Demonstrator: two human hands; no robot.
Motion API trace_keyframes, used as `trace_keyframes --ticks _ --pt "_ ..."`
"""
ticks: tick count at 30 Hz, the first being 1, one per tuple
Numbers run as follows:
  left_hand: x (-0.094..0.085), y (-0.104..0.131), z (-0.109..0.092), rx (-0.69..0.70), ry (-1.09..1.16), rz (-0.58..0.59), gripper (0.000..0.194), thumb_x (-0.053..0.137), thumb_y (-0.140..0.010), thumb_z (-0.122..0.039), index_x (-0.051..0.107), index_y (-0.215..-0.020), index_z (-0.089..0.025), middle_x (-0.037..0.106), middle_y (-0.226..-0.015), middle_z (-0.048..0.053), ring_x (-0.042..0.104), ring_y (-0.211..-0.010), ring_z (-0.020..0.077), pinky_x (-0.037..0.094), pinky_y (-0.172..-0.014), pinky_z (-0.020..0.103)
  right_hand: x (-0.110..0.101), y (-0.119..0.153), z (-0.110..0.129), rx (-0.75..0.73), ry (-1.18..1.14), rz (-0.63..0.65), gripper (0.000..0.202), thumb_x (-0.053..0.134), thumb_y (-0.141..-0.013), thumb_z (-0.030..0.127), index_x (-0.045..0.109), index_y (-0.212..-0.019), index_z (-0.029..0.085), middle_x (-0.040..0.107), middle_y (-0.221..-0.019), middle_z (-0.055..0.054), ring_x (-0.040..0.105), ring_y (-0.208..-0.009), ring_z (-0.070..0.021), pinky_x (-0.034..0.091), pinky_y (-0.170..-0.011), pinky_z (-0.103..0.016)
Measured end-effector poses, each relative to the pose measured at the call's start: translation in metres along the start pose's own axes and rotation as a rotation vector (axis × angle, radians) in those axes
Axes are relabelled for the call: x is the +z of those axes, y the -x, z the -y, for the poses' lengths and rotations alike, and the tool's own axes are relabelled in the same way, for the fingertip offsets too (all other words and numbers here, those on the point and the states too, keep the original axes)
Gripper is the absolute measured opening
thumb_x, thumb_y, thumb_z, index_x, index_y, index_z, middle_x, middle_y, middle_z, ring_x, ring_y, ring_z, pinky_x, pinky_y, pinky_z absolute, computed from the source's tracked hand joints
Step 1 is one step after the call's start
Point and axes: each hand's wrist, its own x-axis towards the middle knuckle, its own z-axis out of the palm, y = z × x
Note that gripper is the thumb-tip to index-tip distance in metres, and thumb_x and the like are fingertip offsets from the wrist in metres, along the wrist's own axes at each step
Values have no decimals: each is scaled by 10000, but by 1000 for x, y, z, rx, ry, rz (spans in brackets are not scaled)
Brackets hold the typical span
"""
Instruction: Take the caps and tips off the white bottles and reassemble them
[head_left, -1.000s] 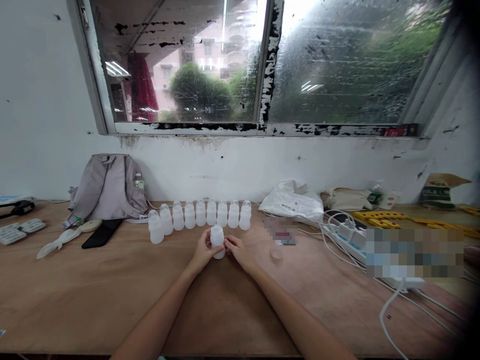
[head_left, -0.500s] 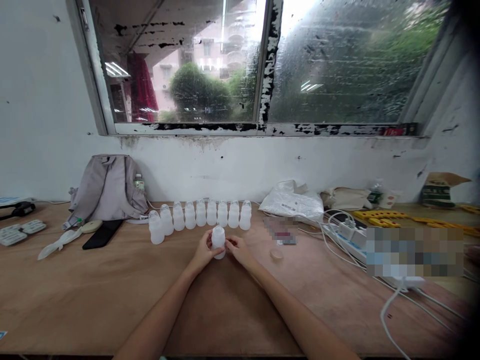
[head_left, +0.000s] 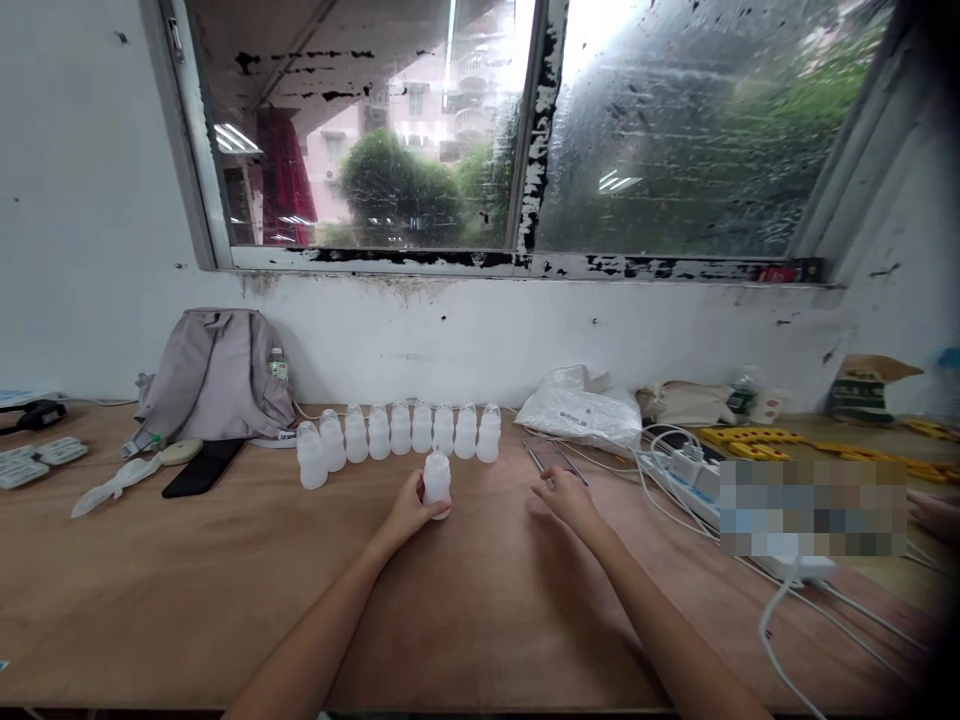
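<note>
Head camera view: the wooden desk (head_left: 450, 640) is spreading out in front of the person. Near its middle, the left hand (head_left: 409, 507) is gripping a white feeding bottle (head_left: 437, 485), its fingers clamping around the body and keeping it upright; whether the base is touching the desk is unclear. At three o'clock from the bottle, the right hand (head_left: 570, 497) is hovering above the desk, its fingers partly curling; whether they are clamping on anything, I cannot tell. Just beyond it, a flat, dark-edged object (head_left: 559, 458) is lying partly hidden. At nine o'clock, a black phone (head_left: 202, 469) is lying flat. Nine similar bottles (head_left: 400, 430) are standing upright in a row, curving from ten to one o'clock. Farther off, a white plastic bag (head_left: 581, 408) is slumping at two o'clock, and a grey backpack (head_left: 214, 375) is leaning against the wall (head_left: 442, 345) at ten.
</note>
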Motion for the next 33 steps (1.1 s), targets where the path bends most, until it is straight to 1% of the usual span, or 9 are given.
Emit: trace_keyframes --ticks 5,7,10,14,17,22,25,28,33 --pt "-4 1 -8 92 -202 -70 463 716 -578 -339 594 -988 -162 602 -974 96 553 -899 231 427 -792 349 6 -1 34 22 -849 153 330 687 -575 311 611 -853 150 643 -789 -74 597 -748 -207 474 -680 -340" --pt "-5 1 -12 89 -239 -110 454 718 -569 -342 611 -975 -169 605 -978 100 549 -910 239 416 -807 358 11 1 49 31 -1066 185 368 729 -533 311 610 -849 164 649 -833 -67 598 -804 -204 475 -738 -344" --pt "-7 1 -15 39 -201 -140 472 731 -545 -306 604 -979 -174 619 -971 97 557 -904 235 412 -812 356 24 5 58 67 -1254 209 379 749 -516 300 606 -849 191 647 -895 -49 593 -871 -196 472 -787 -336" --pt "-8 2 -18 11 -167 -143 413 718 -554 -303 612 -935 -181 634 -929 76 563 -892 228 408 -814 342 44 7 50 103 -1339 206 423 749 -507 291 606 -895 200 643 -944 -45 584 -925 -204 472 -807 -331" --pt "-8 3 -21 19 -205 -144 381 697 -579 -336 628 -927 -196 634 -961 69 556 -901 239 397 -822 349 50 7 44 90 -1350 210 415 741 -518 285 599 -901 208 651 -905 -37 588 -918 -204 472 -806 -336" --pt "-10 2 -22 24 -244 -137 361 688 -589 -348 632 -908 -189 634 -938 68 556 -874 238 400 -793 334 44 14 48 132 -1393 282 425 738 -531 259 576 -923 228 624 -907 -21 599 -828 -184 488 -763 -367" --pt "-10 3 -22 31 -261 -120 353 690 -584 -357 624 -888 -190 629 -906 54 558 -829 220 411 -748 310 40 19 54 103 -1407 351 415 742 -522 224 581 -905 230 600 -970 -21 580 -866 -178 474 -783 -352" --pt "-10 5 -22 30 -259 -80 323 671 -604 -379 633 -868 -196 636 -873 41 562 -800 208 414 -737 299 39 23 58 51 -1421 362 336 735 -535 218 592 -839 219 598 -963 -17 559 -910 -174 445 -822 -326" --pt "-9 5 -22 9 -227 -42 323 655 -617 -388 637 -866 -183 640 -845 38 566 -779 197 418 -730 290 40 25 59 17 -1426 378 215 710 -595 261 593 -766 206 613 -899 -14 563 -872 -164 431 -814 -317"
